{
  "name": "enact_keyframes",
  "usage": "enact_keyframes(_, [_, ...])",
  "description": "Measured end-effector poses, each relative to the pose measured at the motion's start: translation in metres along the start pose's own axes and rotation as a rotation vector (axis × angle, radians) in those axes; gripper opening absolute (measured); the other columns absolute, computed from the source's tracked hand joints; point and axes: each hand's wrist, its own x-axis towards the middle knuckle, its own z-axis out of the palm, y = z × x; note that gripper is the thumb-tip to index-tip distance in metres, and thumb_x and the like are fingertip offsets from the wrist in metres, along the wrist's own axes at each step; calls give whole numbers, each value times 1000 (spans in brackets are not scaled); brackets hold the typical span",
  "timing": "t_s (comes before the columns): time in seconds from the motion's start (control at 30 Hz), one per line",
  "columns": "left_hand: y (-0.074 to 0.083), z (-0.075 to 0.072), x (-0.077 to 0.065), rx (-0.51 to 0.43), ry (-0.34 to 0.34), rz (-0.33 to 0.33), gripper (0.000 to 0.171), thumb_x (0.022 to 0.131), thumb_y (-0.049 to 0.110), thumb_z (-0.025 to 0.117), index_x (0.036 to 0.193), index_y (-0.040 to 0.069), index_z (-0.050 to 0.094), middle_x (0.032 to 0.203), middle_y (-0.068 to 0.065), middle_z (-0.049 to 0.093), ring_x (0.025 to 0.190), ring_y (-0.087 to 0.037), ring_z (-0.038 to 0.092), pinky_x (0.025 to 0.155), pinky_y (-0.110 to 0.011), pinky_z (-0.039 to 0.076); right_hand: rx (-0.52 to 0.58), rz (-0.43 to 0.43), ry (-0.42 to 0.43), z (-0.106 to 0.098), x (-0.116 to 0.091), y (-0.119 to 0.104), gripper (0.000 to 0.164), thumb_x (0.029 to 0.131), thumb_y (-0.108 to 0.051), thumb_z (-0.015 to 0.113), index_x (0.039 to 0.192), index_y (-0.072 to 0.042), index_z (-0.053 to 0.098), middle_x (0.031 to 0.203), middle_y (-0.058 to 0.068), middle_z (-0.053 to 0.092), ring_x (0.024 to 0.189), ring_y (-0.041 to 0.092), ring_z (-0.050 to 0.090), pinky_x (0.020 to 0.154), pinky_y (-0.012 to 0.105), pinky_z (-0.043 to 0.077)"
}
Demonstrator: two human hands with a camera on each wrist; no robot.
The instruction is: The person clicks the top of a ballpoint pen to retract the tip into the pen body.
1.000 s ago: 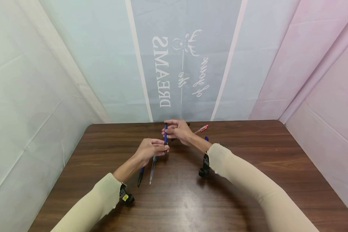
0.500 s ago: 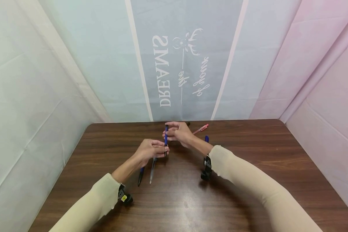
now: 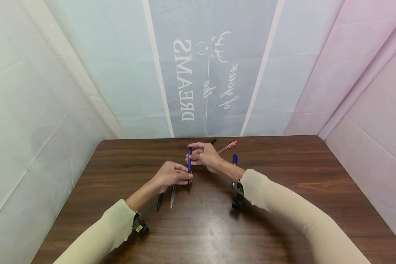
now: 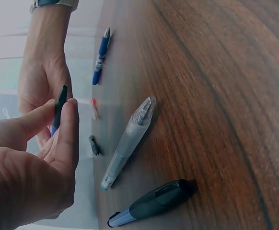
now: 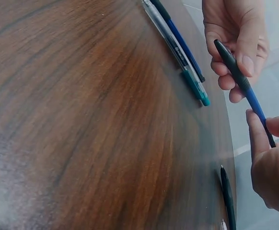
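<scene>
Both hands hold one blue pen [image 3: 189, 160] with a black grip, lengthwise between them, above the table. My left hand [image 3: 170, 175] pinches its black grip near the tip. Thumb and fingers of my right hand [image 3: 207, 157] pinch the blue barrel toward the other end, as the right wrist view shows. Below the left hand lie a clear pen [image 4: 130, 139] with a teal end and a second blue pen with a black grip [image 4: 161, 199], side by side on the wood; the left hand partly covers them in the head view.
Beyond the right hand lie a red pen [image 3: 230, 145] and a black pen [image 5: 227, 194]. A blue-capped pen [image 3: 235, 159] sits beside the right wrist, partly covered by it. The brown wooden table [image 3: 283, 176] ends at a printed cloth backdrop [image 3: 211, 110].
Both hands, with the pen still held between them, have shifted slightly toward the near side of the table. More of the black pen and the blue-capped pen shows now.
</scene>
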Motion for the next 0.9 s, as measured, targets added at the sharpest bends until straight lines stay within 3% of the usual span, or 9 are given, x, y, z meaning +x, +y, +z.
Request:
enact_keyframes(0.2, [-3, 3, -3, 45, -11, 0, 18, 94, -4, 77, 107, -15, 71, 101, -25, 78, 89, -24, 79, 83, -37, 65, -3, 9, -1, 0, -6, 3, 56, 99, 13, 65, 152, 9, 47, 112, 27, 74, 95, 24, 78, 85, 37, 64])
enact_keyframes(0.4, [-6, 5, -8, 112, -15, 6, 15, 93, -2, 79, 103, -12, 74, 101, -27, 78, 88, -27, 80, 80, -37, 66, -8, 8, -25, 1, -13, 7, 57, 99, 12, 65, 152, 9, 46, 121, 35, 70, 98, 24, 78, 88, 40, 64])
enact_keyframes(0.7, [-9, 9, -17, 273, -48, 84, 10, 93, 2, 81, 94, -7, 77, 87, -15, 80, 79, -25, 80, 72, -35, 66, 2, 17, -56, 2, -19, 17, 57, 97, 15, 64, 151, 12, 45, 128, 42, 63, 100, 23, 78, 87, 35, 64])
enact_keyframes(0.9, [-10, 12, -19, 389, -42, 96, 8, 91, 4, 83, 88, -2, 79, 80, -8, 79, 71, -23, 78, 67, -34, 66, -19, 19, -57, 3, -24, 21, 56, 97, 15, 65, 150, 11, 47, 125, 39, 66, 103, 25, 77, 90, 38, 63])
